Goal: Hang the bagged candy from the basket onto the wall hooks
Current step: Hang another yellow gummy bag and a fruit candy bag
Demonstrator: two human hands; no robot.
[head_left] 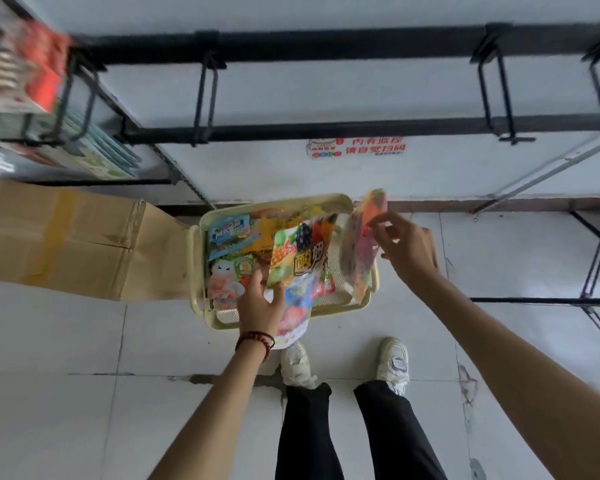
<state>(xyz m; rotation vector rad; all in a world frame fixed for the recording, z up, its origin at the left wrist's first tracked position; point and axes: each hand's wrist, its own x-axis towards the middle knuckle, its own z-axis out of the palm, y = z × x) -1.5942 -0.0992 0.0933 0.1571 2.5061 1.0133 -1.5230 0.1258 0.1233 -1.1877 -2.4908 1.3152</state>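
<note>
Candy bags [227,233] filled basket [219,322]. My left hand [260,303] gripped fruit bag [300,254] at basket's 6 o'clock; right hand [407,249] pinched purple bag [359,247], upright, at 3 o'clock.

A cream basket [347,202] holds bright fruit-printed candy bags [298,254], beside a brown cardboard box [66,237], under black wall hooks [207,98].

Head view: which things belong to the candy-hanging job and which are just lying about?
Job: basket, candy bags in it, fruit-print bag gripped by left hand, pink bag pinched by right hand, wall hooks.
Lying about: cardboard box, red wall sticker, stocked shelf at far left.
</note>
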